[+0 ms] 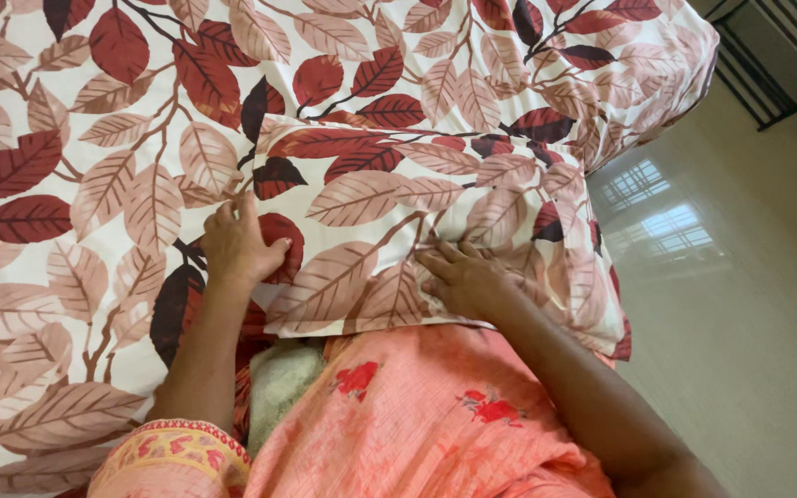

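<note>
— Where are your hands right now?

— Closest to me is my salmon-pink cotton dress with red flowers, and just past it both hands lie on the rectangular pillow in a cream case printed with red and brown leaves. My left hand sits at the pillow's left edge, fingers bent over the border where it meets the sheet. My right hand lies flat on the pillow's near half, fingers spread and pressing the fabric into small creases.

— So is either grip closed around it?

— No. The left grip is loosely curled against the edge, the right is wide and flat on top; neither pinches anything.

— And the pillow itself?

— It lies across the near edge of the bed, directly under and between my hands, touching both.

— What's beyond?

— The bedsheet in the same cream leaf print covers the bed to the far corner. To the right is a pale glossy tiled floor reflecting a barred window.
</note>
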